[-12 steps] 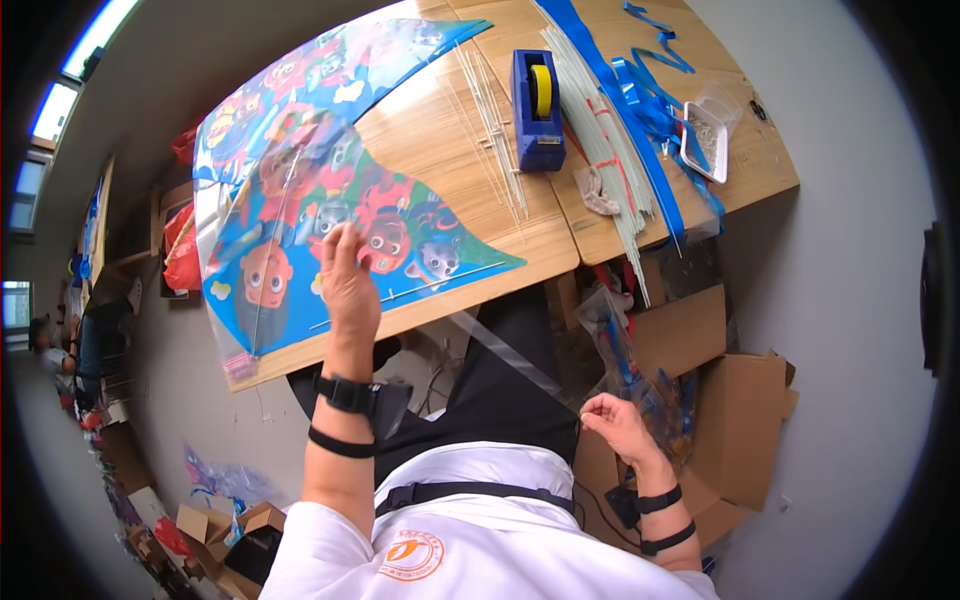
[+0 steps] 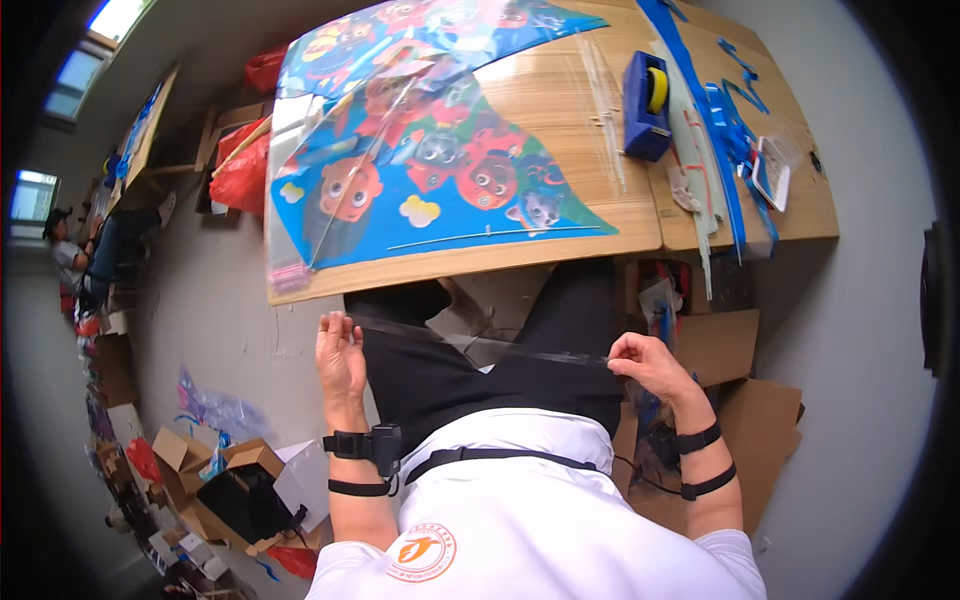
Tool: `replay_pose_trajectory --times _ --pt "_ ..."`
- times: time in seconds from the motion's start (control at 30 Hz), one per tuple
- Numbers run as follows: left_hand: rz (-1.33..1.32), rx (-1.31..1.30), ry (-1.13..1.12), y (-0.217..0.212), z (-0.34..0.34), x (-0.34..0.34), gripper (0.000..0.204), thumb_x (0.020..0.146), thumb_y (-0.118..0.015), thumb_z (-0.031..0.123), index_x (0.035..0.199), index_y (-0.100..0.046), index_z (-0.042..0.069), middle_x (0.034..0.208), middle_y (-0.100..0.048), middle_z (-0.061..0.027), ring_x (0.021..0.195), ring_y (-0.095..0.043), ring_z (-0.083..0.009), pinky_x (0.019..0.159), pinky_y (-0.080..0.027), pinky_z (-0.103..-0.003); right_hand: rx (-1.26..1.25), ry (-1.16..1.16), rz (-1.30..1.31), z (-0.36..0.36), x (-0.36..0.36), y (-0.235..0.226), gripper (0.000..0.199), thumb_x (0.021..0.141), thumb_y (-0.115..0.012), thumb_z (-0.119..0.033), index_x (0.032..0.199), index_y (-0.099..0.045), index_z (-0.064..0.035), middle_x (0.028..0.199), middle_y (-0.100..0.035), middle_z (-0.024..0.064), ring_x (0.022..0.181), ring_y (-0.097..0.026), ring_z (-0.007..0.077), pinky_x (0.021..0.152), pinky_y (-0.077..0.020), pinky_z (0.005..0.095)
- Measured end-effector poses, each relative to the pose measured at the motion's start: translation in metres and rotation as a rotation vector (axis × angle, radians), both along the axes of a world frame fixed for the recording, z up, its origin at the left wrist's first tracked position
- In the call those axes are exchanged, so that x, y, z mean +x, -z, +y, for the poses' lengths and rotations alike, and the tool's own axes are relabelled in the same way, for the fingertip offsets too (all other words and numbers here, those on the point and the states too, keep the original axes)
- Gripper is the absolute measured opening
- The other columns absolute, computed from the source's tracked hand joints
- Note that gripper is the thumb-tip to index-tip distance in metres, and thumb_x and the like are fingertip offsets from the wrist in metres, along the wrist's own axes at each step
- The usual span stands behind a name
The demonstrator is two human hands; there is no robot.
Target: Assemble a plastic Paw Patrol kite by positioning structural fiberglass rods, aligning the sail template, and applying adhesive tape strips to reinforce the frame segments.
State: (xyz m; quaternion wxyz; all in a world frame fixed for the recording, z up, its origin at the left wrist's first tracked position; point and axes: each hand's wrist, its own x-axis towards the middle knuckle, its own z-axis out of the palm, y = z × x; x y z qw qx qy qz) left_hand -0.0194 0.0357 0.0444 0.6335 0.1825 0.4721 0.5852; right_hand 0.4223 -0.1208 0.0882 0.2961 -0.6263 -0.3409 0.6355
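Observation:
A colourful kite point(image 2: 420, 150) with cartoon animal prints lies flat on the wooden table point(image 2: 560, 100). Below the table's near edge I hold a long strip of clear tape point(image 2: 480, 342) stretched level over my lap. My left hand point(image 2: 340, 358) pinches its left end and my right hand point(image 2: 645, 365) pinches its right end. Both hands are off the table, just short of its front edge. A blue tape dispenser point(image 2: 645, 92) with a yellow roll stands on the table right of the kite.
Thin white rods point(image 2: 605, 110), blue ribbon strips point(image 2: 715, 110) and a clear packet point(image 2: 772, 170) lie on the table's right part. Cardboard boxes point(image 2: 740, 400) sit on the floor at right, more boxes point(image 2: 235, 480) at lower left. Another person point(image 2: 75, 255) is at the far left.
My left hand has come down off the kite to below the table edge. The tape strip is now stretched level between both hands. The view has tilted.

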Motion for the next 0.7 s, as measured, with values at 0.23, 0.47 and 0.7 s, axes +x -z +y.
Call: replay_pose_trajectory --times 0.23,0.47,0.7 --pt "-0.062 0.002 0.057 -0.005 -0.013 0.005 0.032 0.094 -0.067 0.017 0.124 -0.057 0.013 0.096 -0.062 0.004 0.091 -0.057 -0.0066 0.088 -0.041 -0.025 -0.102 0.137 -0.115 -0.002 -0.005 0.001 0.007 0.089 -0.065 -0.008 0.094 -0.063 -0.0043 0.084 -0.058 -0.002 0.076 -0.054 0.007 0.073 -0.0475 0.0222" --pt "-0.108 0.03 0.093 0.003 -0.013 0.005 0.024 0.094 -0.067 0.016 0.118 -0.062 0.012 0.094 -0.063 0.0024 0.091 -0.059 -0.0075 0.088 -0.044 -0.024 -0.116 0.286 -0.155 -0.013 -0.008 0.002 0.012 0.091 -0.066 -0.009 0.101 -0.062 -0.0036 0.085 -0.06 -0.0025 0.076 -0.056 0.0066 0.072 -0.0476 0.0205" --pt "-0.111 0.065 0.115 0.002 -0.011 0.004 0.024 0.093 -0.068 0.015 0.116 -0.062 0.011 0.095 -0.062 0.0026 0.091 -0.058 -0.0084 0.088 -0.044 -0.024 -0.12 0.341 -0.089 -0.021 -0.004 0.01 0.018 0.09 -0.066 -0.005 0.106 -0.059 -0.0017 0.085 -0.062 -0.0011 0.075 -0.058 0.0076 0.072 -0.0489 0.0208"
